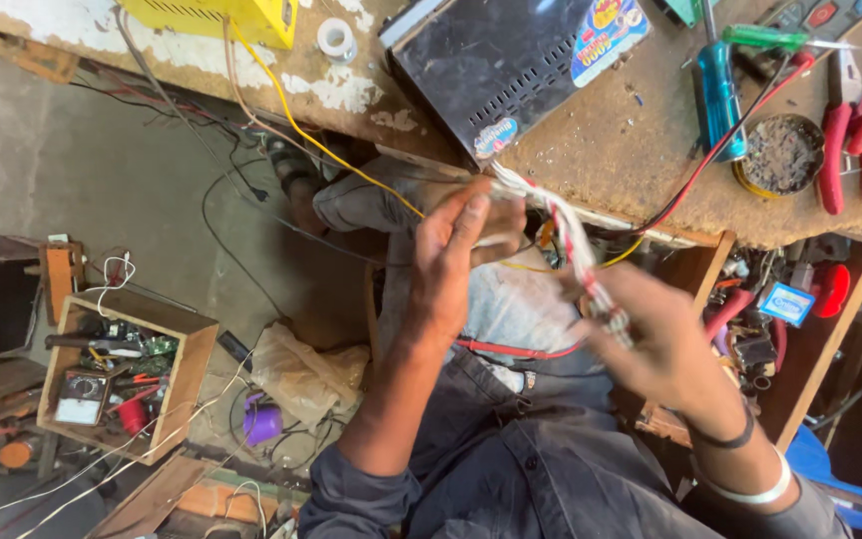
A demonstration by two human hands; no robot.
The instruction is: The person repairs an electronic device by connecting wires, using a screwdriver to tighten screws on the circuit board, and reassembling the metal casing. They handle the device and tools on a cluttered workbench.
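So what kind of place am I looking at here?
Most likely a small electronics repair workshop. The worn workbench carries a black metal device case, screwdrivers and red-handled pliers, while both hands work a bundle of wires.

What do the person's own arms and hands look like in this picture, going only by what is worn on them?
Both hands, the left hand and the right hand, are bare, without gloves. Dark grey shirt sleeves are pushed up to about the elbows, leaving the forearms uncovered. The right forearm carries a thin black band at the wrist and a white band just above it.
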